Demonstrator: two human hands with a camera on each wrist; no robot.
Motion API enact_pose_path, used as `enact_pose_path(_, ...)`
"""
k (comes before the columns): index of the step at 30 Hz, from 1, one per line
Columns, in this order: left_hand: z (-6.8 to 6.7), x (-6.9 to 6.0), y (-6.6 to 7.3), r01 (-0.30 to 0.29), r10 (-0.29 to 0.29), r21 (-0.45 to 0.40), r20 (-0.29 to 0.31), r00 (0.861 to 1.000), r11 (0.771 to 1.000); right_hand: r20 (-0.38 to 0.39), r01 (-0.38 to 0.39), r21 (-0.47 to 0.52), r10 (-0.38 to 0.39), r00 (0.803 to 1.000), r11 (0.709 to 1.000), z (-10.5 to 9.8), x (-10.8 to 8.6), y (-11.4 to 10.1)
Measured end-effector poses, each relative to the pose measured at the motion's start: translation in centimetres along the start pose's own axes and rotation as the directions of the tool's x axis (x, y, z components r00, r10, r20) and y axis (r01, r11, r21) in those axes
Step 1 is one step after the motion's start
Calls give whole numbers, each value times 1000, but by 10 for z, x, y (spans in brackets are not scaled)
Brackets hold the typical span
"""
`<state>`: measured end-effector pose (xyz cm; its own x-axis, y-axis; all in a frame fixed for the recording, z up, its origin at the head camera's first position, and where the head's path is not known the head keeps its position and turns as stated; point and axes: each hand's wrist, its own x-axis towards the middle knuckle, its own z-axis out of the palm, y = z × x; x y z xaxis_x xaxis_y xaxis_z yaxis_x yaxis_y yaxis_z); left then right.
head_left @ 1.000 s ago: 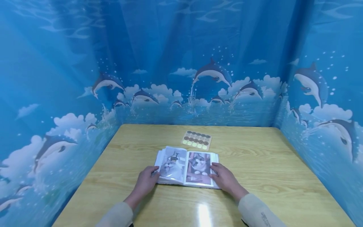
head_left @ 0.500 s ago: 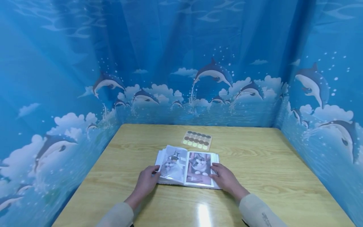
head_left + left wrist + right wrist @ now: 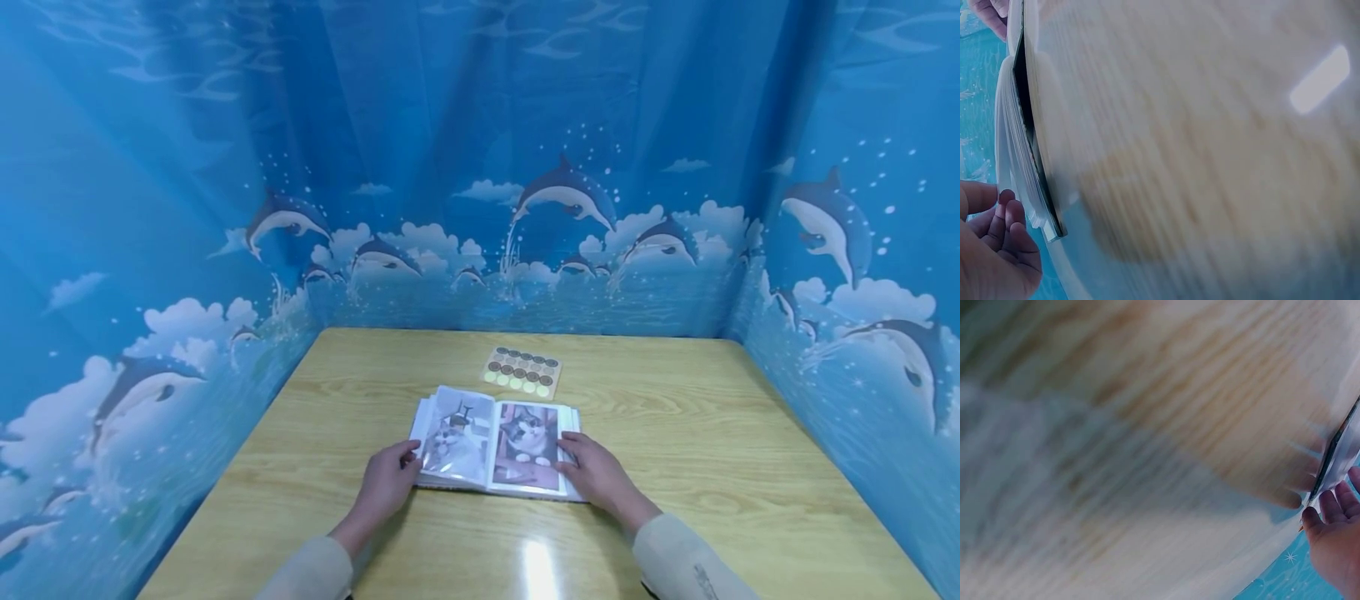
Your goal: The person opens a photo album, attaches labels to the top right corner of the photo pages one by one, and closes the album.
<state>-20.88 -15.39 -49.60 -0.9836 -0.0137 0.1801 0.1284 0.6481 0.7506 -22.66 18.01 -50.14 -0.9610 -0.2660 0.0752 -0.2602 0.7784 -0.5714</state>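
An open photo album lies on the wooden table in the head view, a cat picture on its right page and another picture behind a glossy sleeve on its left. My left hand pinches the page edges at the lower left; in the left wrist view that hand has thumb and a fingertip meeting at the leaves. At the album's right edge my right hand grips the border. The right wrist view shows this hand with bent fingers by the dark cover edge.
Just behind the album lies a sheet of round stickers in dark, tan and pale yellow rows. A blue curtain with dolphins surrounds the table at the back and both sides. Light glares off the near tabletop.
The left page's upper edge rose slightly, then settled lower again, and the glare on its sleeve shifted. The fingers of my left hand moved a little; my right hand stayed in place.
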Motion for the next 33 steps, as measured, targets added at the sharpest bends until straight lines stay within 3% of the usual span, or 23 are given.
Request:
enact_pose_path(9,-2,1,-1,66,-66,36,18,998,997,0,4,3,-4,1000,1000,-2,1,1)
enact_pose_path(15,-2,-2,0,66,-69,89,29,997,994,-14,4,20,-3,1000,1000,1,2,4)
enact_pose_path(23,-2,-2,-2,52,-68,245,59,996,968,-22,6,26,-5,1000,1000,5,3,4)
enact_pose_path(33,-8,9,8,75,-104,254,102,989,964,-61,12,-5,-12,998,1000,-1,6,2)
